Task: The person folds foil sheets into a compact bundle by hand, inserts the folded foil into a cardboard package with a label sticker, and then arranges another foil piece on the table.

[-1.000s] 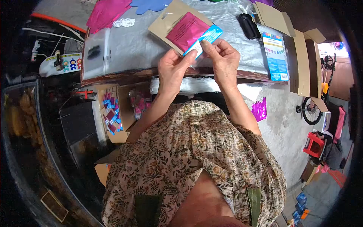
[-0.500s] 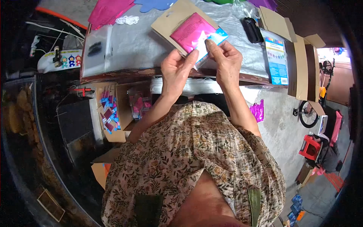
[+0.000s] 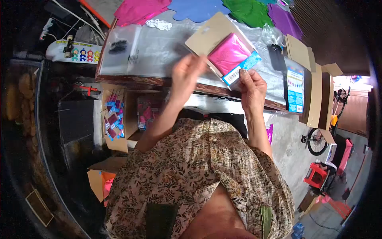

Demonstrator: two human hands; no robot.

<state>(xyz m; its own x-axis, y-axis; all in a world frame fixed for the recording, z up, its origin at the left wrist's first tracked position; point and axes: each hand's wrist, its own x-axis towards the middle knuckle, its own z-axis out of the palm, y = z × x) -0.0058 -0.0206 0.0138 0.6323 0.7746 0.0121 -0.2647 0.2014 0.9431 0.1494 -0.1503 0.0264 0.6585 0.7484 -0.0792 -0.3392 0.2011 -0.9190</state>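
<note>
In my right hand (image 3: 253,88) I pinch the lower corner of a packet (image 3: 230,55), close to its barcode. Folded shiny pink material shows in the packet, with a blue printed strip along one edge and a tan card (image 3: 207,36) with a hang hole behind it. My left hand (image 3: 184,79) is smeared by motion. Its fingertips point at the card's lower left edge and overlap the packet's side in this view. Both hands are over the front edge of a table covered in silvery sheeting (image 3: 159,51).
Pink (image 3: 139,10), blue (image 3: 197,8), green (image 3: 248,12) and purple (image 3: 284,22) pieces lie along the table's back. White cord (image 3: 159,24) sits at left. A blue printed card (image 3: 295,89) and open cardboard box (image 3: 316,87) stand at right. Below, a carton (image 3: 115,119) holds several packets.
The packet has turned and moved right with my right hand. My left hand has come away from its lower edge to the left side. The camera view has shifted.
</note>
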